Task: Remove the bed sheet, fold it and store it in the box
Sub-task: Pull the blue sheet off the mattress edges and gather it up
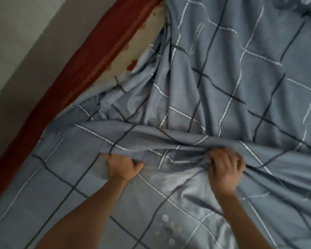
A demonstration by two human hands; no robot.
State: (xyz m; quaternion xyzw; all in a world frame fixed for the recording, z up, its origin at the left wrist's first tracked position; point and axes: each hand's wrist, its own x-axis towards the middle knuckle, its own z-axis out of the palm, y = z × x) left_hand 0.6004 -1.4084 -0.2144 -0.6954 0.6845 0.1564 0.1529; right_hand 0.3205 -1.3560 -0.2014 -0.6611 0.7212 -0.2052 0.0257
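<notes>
One piece of cloth is the whole job: the bed sheet (223, 78), blue-grey with a dark and pale check, lies across the bed. It is off the far-left corner and bunched there into long creases that run toward the person. A raised fold (169, 141) crosses the sheet just ahead of the arms.

It looks thin, soft and light, with a faint sheen, so I judge it will slide easily and drape rather than keep any shape. It is not fragile, but it is wide and floppy, and a handful taken mid-panel only drags a bunch along. For folding, the better hold would be at hems and corners, a corner in each hand.

The left grip (121, 167) has its fingers tucked under the fold and its thumb on the near side, pinching the cloth. The right grip (224, 168) is blurred, yet its fingers are curled into a gathered wad of the same fold. Both bare forearms reach in from the near edge.

Where the sheet is drawn back, the cream top of the mattress (151, 33) shows, edged by its red border (97, 56). Pale floor (16, 42) lies beyond that. The box is not in view.
</notes>
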